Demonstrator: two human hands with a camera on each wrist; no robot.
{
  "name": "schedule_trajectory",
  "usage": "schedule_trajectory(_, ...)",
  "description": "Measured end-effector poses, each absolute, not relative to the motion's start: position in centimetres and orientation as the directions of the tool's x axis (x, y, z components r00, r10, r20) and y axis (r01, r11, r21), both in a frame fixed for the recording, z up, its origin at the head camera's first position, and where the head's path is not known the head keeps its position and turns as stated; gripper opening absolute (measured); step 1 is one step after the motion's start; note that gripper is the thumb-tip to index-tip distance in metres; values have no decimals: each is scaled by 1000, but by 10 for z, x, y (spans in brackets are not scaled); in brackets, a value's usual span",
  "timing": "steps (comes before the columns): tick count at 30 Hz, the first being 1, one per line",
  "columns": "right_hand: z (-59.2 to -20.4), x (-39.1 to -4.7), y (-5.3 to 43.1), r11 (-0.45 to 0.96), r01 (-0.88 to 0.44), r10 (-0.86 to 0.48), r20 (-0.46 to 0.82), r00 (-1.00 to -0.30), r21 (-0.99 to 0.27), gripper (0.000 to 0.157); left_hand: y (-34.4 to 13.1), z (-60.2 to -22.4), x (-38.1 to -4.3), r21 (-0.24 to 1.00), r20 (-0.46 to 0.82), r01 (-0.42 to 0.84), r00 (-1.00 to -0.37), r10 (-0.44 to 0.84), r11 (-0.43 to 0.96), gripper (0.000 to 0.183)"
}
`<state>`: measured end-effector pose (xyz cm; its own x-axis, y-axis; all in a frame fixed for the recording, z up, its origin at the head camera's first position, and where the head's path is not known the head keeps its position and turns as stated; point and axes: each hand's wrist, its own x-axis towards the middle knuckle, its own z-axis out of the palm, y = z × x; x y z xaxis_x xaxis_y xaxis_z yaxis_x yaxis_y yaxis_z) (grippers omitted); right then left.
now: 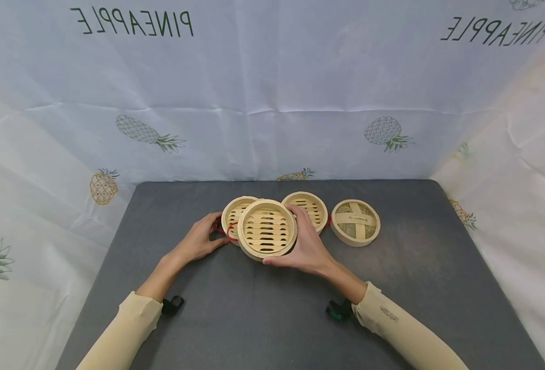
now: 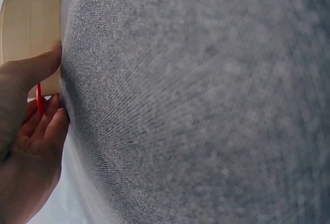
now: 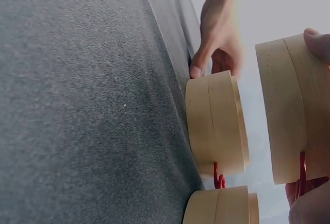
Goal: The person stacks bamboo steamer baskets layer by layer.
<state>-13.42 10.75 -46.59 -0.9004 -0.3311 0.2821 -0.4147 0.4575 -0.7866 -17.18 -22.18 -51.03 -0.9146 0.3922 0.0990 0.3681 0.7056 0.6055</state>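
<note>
Raised off the table, a round bamboo steamer basket (image 1: 266,228) with a slatted floor and a red cord loop (image 1: 232,231) is gripped by my right hand (image 1: 309,247) at its right side. My left hand (image 1: 200,238) holds the left side of a second steamer basket (image 1: 235,206), which stands on the table and is partly hidden behind the raised one. In the left wrist view, the thumb (image 2: 38,67) lies against that basket's wall, fingers near its red loop (image 2: 39,99). The right wrist view shows the raised basket (image 3: 283,110) apart from the standing one (image 3: 214,123).
A third slatted steamer basket (image 1: 305,200) stands behind my right hand, a red loop (image 1: 329,220) at its side. Right of it lies a woven bamboo lid (image 1: 355,222) with crossed strips. The dark grey table (image 1: 254,318) ends at a pineapple-print cloth (image 1: 263,144).
</note>
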Motion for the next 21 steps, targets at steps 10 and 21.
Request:
schedule_trajectory(10,-466,-142,98,474,-407,-327,273,-905,-781,131,-223,-512,-172,601,99,367,-916,390,710,73)
schedule_trajectory(21,-468,-149,85,441,-394,-327,264,-907,-807,131,-229,-526,-177,618,169,421,-896,410,664,74)
